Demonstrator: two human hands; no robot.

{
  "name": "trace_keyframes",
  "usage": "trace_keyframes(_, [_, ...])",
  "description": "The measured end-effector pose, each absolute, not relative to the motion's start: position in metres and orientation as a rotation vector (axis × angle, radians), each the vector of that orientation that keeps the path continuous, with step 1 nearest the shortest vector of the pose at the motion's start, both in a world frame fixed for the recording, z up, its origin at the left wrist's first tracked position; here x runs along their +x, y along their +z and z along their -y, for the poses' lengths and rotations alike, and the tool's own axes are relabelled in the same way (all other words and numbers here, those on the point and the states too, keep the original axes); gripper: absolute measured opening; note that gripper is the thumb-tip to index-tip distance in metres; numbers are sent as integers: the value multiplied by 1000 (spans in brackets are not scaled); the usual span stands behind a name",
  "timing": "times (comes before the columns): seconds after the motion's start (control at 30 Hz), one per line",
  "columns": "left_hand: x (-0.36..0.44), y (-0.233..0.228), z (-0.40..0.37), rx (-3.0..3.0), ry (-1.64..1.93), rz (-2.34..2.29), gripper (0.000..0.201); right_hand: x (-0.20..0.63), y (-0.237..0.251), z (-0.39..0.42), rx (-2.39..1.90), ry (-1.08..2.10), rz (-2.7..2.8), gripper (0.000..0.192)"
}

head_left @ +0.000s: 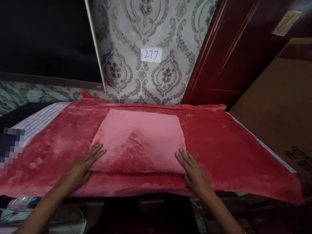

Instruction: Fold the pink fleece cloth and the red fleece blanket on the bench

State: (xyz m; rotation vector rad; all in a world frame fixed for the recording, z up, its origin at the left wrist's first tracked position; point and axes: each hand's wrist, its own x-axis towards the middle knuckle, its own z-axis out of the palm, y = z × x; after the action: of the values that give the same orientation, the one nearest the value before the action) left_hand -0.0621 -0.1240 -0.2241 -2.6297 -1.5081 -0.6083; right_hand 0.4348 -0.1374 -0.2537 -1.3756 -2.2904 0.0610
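Both hands flat on a folded pink cloth (pixel 139 141) at the near edge of a red blanket (pixel 225 147).
Left hand (pixel 81 166) and right hand (pixel 192 170) press its near corners, fingers loosely spread, gripping nothing; uneven pressure could skew the plush fold toward the edge.

The single head view looks forward and down, close over a red blanket (pixel 225 147) toward the wallpapered wall (pixel 155 26).
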Motion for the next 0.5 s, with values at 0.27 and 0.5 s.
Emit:
trace_keyframes(0.27, [-23, -184, 110, -2476, -703, 1823, 54, 391, -199, 110, -1369, -52, 2274, 53])
trace_keyframes(0.5, [42, -173, 47, -2262, -405, 1988, 63, 274, -160, 38, -1328, 139, 2621, 64])
